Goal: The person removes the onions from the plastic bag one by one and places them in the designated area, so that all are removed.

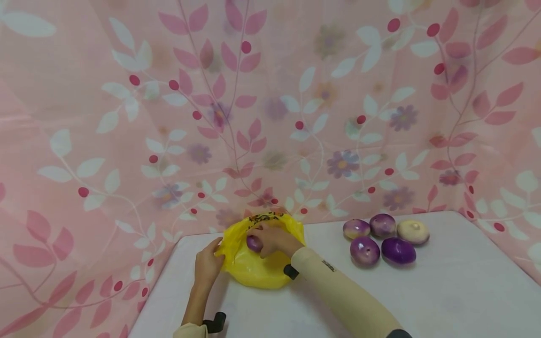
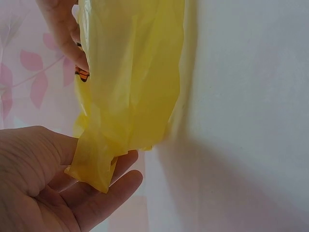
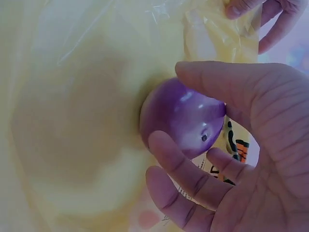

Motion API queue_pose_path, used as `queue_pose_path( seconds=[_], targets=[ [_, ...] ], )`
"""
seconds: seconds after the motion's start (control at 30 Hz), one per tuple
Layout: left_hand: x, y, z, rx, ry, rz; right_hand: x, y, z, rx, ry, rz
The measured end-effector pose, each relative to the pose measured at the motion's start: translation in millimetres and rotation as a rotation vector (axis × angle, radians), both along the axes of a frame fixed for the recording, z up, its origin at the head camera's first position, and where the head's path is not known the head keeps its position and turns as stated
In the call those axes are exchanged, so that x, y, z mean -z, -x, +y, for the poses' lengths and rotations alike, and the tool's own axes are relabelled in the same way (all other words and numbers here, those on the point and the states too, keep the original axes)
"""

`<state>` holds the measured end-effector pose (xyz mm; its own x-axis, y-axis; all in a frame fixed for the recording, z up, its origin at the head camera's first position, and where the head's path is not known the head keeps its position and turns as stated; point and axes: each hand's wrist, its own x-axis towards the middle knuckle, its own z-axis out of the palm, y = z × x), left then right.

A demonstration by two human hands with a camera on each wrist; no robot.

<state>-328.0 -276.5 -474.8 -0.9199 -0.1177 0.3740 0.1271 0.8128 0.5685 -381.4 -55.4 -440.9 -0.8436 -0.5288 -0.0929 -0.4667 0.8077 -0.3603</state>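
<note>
A yellow plastic bag [image 1: 258, 279] stands on the table with its mouth spread open. My left hand [image 1: 208, 263] pinches the left edge of that bag, and the left wrist view shows its plastic [image 2: 99, 164] between thumb and fingers. Inside the mouth, my right hand [image 1: 274, 240] holds a glossy purple turnip-like vegetable [image 3: 178, 118] with a small dark spot on its end. Thumb and fingers curve around it in the right wrist view. The bag's wall hides its lower part in the left wrist view.
On the right of the white table [image 1: 456, 281] lies a group of several similar vegetables, among them a deep purple one [image 1: 398, 251] and a cream one [image 1: 413, 232]. A pink floral cloth [image 1: 270, 117] hangs behind the table.
</note>
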Motion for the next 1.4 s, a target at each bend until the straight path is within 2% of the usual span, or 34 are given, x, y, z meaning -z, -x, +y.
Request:
queue_pose_path(
  seconds=[0.1,0.33,0.57,0.9,1.23,1.4],
  targets=[
    [-0.1,-0.5,0,0.000,0.004,-0.004,0.4,0.0,3,-0.003,0.018,-0.018],
    [1.0,0.1,0,0.006,0.002,0.004,3.2,-2.8,6,0.052,0.077,-0.100],
    [1.3,2.2,0,0.002,0.008,0.003,5.2,-1.5,4,0.086,0.066,-0.048],
    [5.3,3.7,-1,0.018,0.002,0.014,20.5,0.2,4,0.109,0.129,0.088],
    [2.0,0.5,1,0.009,0.003,-0.011,17.3,-3.5,7,0.085,0.091,0.126],
    [1.0,0.4,0,0.000,0.013,-0.012,18.2,-1.5,10,0.062,0.115,0.118]
  ],
)
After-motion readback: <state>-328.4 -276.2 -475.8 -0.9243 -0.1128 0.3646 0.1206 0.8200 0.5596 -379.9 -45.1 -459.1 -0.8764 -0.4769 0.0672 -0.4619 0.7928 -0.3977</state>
